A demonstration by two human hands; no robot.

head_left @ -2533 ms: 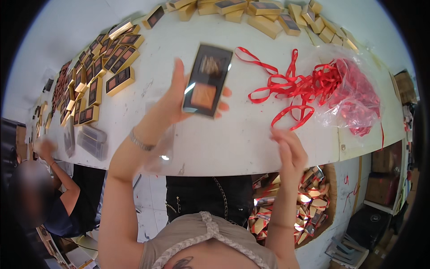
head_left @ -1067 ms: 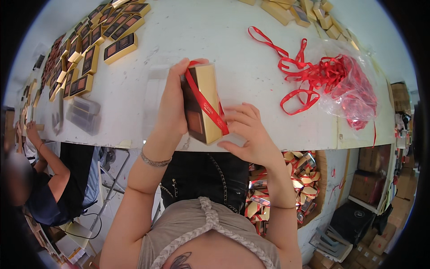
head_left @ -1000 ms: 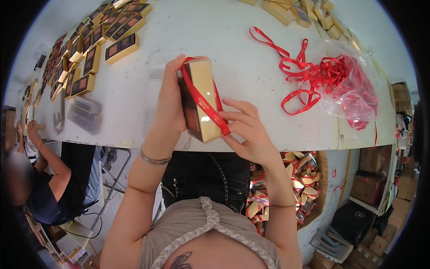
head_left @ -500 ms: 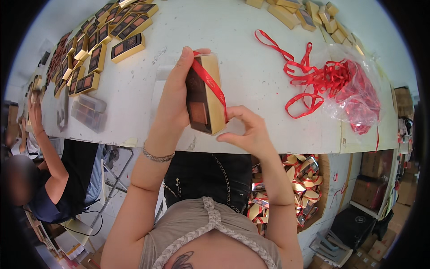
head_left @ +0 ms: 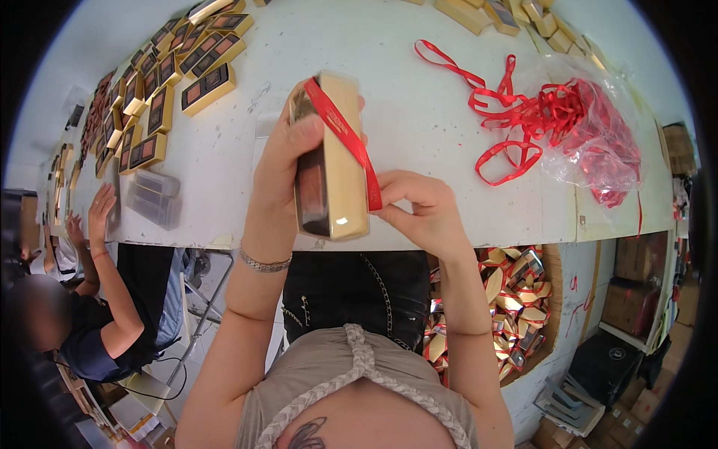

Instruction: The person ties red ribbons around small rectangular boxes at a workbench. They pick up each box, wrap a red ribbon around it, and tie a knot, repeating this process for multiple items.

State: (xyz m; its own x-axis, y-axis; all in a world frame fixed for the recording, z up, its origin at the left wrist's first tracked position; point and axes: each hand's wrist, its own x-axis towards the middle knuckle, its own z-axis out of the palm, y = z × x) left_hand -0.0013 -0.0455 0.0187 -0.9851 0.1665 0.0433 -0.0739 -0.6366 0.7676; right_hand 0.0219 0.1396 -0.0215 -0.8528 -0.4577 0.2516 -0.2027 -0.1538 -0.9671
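Note:
My left hand (head_left: 280, 153) is closed round a slim gold box (head_left: 344, 191) with a dark brown face, in a clear plastic sleeve. Its thumb lies on the dark face and fingertips show at the far side. A red ribbon (head_left: 336, 123) with small gold print runs diagonally across the gold side, from the upper left corner to the lower right edge. There my right hand (head_left: 422, 208) pinches the ribbon between thumb and finger, beside the box. The box is held tilted above the white table (head_left: 456, 221).
A heap of red ribbon loops (head_left: 516, 120) spills from a clear plastic bag (head_left: 617, 150) at right. Gold boxes (head_left: 157, 112) crowd the far left, near clear plastic sleeves (head_left: 153, 198). Below the table edge, a carton (head_left: 553, 314) holds many ribboned boxes. A co-worker (head_left: 97, 329) sits at left.
The box has turned to show more of its gold side. My left thumb has come down onto its face, and my right fingers have closed on the ribbon. The co-worker's arm has moved right.

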